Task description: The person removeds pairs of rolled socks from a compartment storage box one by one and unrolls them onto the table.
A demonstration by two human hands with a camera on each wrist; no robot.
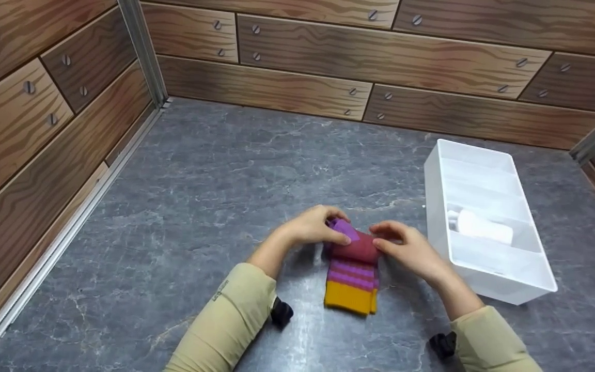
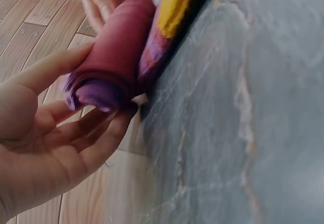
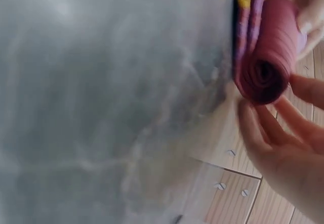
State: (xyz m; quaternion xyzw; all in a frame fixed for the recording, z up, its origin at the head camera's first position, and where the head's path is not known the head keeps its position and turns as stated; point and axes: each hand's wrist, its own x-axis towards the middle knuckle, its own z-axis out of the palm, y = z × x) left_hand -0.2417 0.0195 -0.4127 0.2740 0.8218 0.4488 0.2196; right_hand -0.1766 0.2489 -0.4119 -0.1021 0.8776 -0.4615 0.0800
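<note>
A pair of socks (image 1: pixel 351 274) lies on the grey table, its far part wound into a maroon roll (image 1: pixel 359 249) with purple at the left end. Striped purple legs and mustard-yellow cuffs (image 1: pixel 348 297) stretch flat toward me. My left hand (image 1: pixel 314 226) grips the roll's left end, thumb on top and fingers beneath, as the left wrist view shows. At the opposite end, my right hand (image 1: pixel 413 253) holds the roll between thumb and fingers. Spiral layers of the rolled end (image 3: pixel 263 77) show in the right wrist view.
To the right stands a white divided box (image 1: pixel 491 263) with a white object (image 1: pixel 483 227) in one compartment. Wood-patterned walls (image 1: pixel 297 46) enclose the table at the back and sides. Black wrist mounts (image 1: pixel 281 312) sit at both sleeves.
</note>
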